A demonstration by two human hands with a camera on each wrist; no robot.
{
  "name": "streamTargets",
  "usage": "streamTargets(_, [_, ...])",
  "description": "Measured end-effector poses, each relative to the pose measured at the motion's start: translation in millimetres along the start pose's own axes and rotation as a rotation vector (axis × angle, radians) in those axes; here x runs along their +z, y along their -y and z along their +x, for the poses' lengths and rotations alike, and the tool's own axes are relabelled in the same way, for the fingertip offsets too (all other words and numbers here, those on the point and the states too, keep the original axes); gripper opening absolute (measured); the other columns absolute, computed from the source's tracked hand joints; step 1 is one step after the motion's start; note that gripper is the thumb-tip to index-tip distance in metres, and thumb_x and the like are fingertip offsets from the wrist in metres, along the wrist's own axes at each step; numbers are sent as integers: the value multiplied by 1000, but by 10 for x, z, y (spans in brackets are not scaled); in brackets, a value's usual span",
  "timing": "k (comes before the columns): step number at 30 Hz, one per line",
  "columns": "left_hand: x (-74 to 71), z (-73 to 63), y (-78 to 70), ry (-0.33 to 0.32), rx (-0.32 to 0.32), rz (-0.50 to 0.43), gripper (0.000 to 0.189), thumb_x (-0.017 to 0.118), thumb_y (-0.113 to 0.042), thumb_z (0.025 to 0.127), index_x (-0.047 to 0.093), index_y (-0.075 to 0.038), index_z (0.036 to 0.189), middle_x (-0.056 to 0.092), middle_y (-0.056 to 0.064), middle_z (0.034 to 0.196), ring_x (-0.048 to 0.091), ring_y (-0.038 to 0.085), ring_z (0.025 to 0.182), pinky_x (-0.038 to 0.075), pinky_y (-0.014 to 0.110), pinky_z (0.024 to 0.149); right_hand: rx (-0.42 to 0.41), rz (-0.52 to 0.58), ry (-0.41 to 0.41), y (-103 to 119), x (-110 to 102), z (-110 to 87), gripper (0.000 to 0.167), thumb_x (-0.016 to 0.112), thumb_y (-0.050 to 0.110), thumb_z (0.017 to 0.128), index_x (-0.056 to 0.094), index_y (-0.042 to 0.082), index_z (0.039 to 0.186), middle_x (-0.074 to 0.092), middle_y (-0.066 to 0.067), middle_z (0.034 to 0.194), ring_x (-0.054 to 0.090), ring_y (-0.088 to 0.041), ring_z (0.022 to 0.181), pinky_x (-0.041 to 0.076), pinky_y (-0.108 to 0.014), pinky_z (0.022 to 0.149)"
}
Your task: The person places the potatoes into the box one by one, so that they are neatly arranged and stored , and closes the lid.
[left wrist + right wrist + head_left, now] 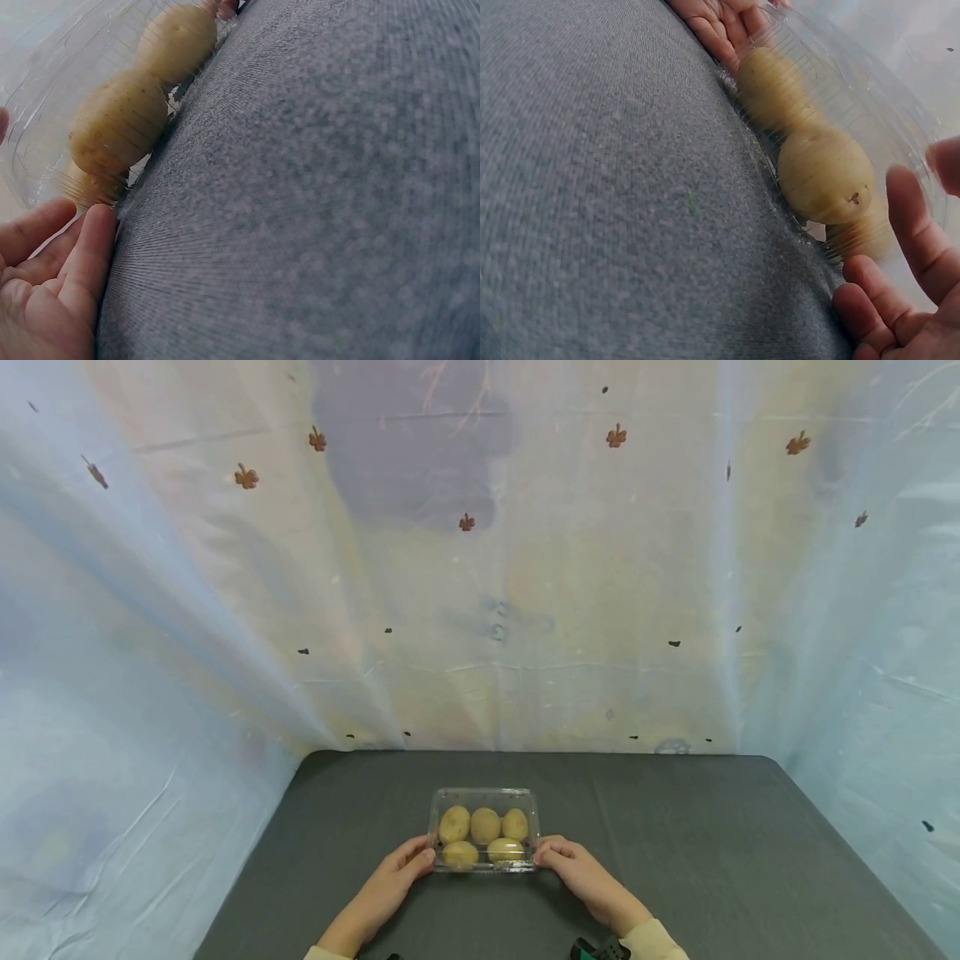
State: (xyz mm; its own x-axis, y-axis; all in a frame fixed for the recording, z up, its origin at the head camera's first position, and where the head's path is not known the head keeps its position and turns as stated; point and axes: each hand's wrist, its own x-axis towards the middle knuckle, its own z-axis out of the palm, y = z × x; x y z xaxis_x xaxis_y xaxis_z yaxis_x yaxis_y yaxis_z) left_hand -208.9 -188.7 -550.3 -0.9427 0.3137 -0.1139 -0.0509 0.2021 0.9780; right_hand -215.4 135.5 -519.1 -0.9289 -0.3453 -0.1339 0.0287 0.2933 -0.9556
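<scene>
A clear plastic container [483,797] with several pale yellow potatoes [486,826] inside sits on the dark grey table, near its middle. My left hand [393,881] holds the container's left end, thumb by the front corner. At the opposite end my right hand [588,881] grips it the same way. Seen from the left wrist, fingertips [97,217] lie against the ribbed plastic wall, low by the cloth, beside the potatoes [120,120]. In the right wrist view, spread fingers [911,202] are at the other end wall, one potato [825,172] showing a dark spot.
Grey fabric covers the table [337,802]. Pale curtains [555,577] printed with brown leaves stand behind it and along both sides. A black strapped device [600,950] shows near my right wrist at the lower frame edge.
</scene>
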Motion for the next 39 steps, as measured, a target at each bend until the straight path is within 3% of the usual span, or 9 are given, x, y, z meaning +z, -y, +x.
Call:
streamTargets(30, [22, -21, -31, -21, 7, -4, 69, 48, -49, 99, 37, 2, 146, 38, 23, 147, 48, 34, 127, 39, 50, 104, 0, -25, -22, -1, 8, -3, 27, 56, 28, 98, 64, 4, 90, 54, -7, 128, 46, -28, 123, 38, -45, 95])
streamTargets(35, [47, -45, -19, -98, 7, -24, 60, 54, -44, 98, 48, 1, 138, 48, 21, 139, 54, 30, 121, 46, 44, 98, -14, -15, -30, -42, 31, 15, 25, 56, 26, 98, 65, 3, 89, 55, -7, 128, 46, -27, 122, 38, -43, 95])
streamTargets(39, [83, -67, -63, -162, 15, -70, 47, 59, -37, 97, 57, 2, 123, 60, 15, 121, 59, 26, 112, 52, 36, 91, -16, -17, -37, -44, 35, 20, 25, 55, 25, 98, 65, 4, 90, 55, -8, 128, 46, -28, 123, 38, -43, 95])
